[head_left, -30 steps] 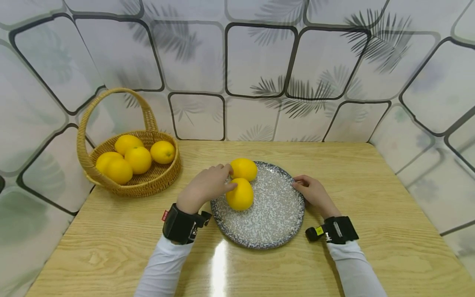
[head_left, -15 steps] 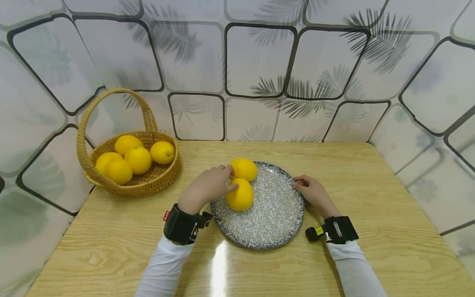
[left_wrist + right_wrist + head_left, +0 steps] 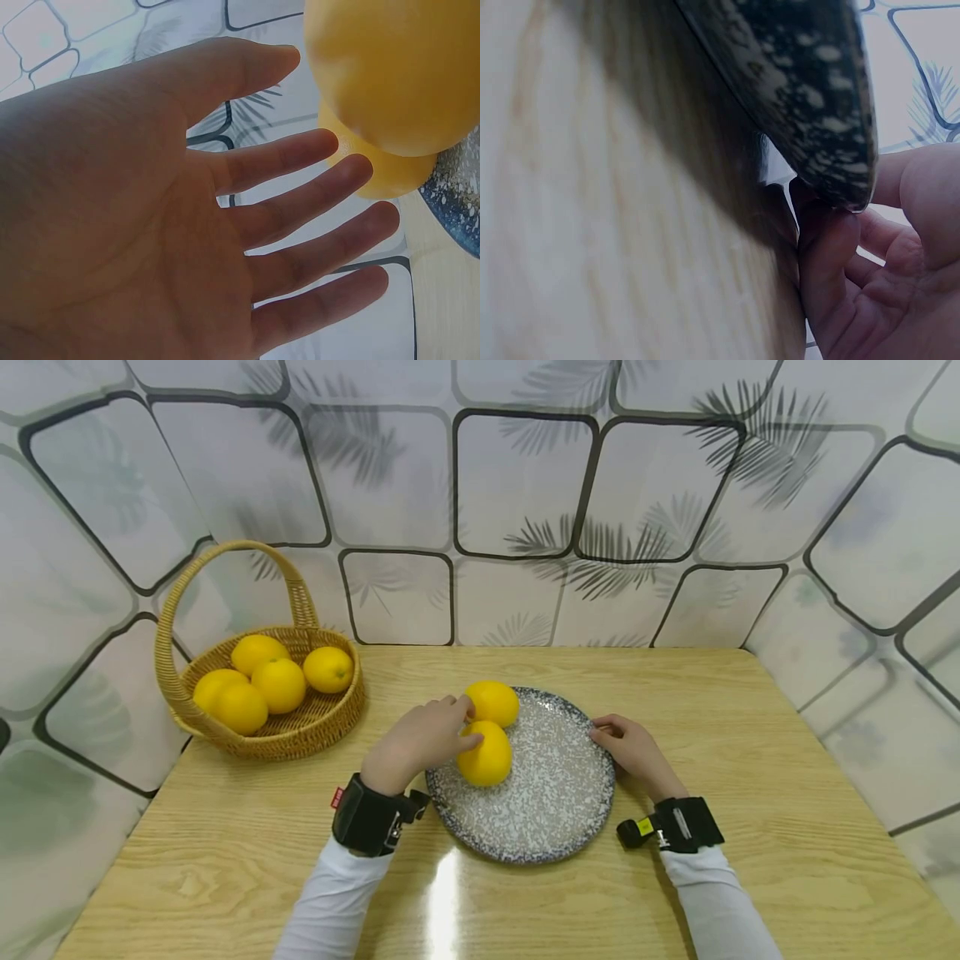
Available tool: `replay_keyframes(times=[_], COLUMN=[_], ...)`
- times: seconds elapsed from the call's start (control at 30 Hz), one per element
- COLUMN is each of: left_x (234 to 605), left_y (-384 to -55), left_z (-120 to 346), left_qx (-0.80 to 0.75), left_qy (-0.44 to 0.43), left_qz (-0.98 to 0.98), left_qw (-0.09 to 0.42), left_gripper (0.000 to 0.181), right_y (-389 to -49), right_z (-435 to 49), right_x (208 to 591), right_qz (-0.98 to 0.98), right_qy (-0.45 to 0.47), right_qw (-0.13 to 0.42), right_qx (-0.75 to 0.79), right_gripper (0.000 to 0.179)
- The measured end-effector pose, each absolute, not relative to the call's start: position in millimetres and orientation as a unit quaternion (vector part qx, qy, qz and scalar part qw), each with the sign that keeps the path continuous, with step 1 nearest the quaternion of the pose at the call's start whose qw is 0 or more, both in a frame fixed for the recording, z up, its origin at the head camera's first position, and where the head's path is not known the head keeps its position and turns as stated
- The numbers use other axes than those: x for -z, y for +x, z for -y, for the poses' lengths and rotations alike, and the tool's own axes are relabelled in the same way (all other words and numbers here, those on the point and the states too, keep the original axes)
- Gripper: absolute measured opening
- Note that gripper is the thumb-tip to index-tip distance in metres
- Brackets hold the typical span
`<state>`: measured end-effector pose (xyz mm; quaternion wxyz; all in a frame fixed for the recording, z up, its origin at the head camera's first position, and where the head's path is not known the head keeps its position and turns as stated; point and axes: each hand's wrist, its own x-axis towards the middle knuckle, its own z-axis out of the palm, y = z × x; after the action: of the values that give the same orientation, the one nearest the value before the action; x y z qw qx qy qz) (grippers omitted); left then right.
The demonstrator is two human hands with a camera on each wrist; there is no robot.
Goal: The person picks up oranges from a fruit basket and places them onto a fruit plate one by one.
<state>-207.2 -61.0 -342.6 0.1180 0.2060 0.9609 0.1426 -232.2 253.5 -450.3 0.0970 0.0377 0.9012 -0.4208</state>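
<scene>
Two yellow lemons lie on the left part of a round speckled grey plate [image 3: 558, 777] with a dark rim. My left hand [image 3: 420, 739] is at the plate's left side, its fingertips close to the rear lemon [image 3: 495, 703] and its thumb by the front lemon [image 3: 486, 758]. In the left wrist view the left hand [image 3: 187, 217] has its fingers extended and spread, with a lemon [image 3: 397, 67] just beyond the thumb tip. My right hand [image 3: 633, 747] pinches the plate's right rim; the right wrist view shows fingers under the rim [image 3: 817, 97].
A wicker basket [image 3: 300, 743] with a tall handle stands at the back left, holding several lemons [image 3: 279, 685]. The wooden table [image 3: 525, 910] ends against a patterned wall [image 3: 405, 602] behind. Black camera straps are on both wrists.
My left hand has shifted very slightly to the right beside the lemons. The lemons, the plate and my right hand keep their places.
</scene>
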Motion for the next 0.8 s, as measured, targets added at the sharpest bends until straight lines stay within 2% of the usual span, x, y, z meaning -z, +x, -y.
replay_keyframes(times=[0.8], left_x=[347.8], left_y=[-207.3], left_z=[58.0], left_qx=[-0.142], left_qy=[0.212], left_qz=[-0.961], left_qw=[0.110], left_gripper=[0.044], right_y=[-231.4], right_z=[-253.3], right_x=[449.7], right_qz=[-0.903], right_qy=[0.042], right_qw=[0.097], right_qx=[0.417], right_gripper=[0.048])
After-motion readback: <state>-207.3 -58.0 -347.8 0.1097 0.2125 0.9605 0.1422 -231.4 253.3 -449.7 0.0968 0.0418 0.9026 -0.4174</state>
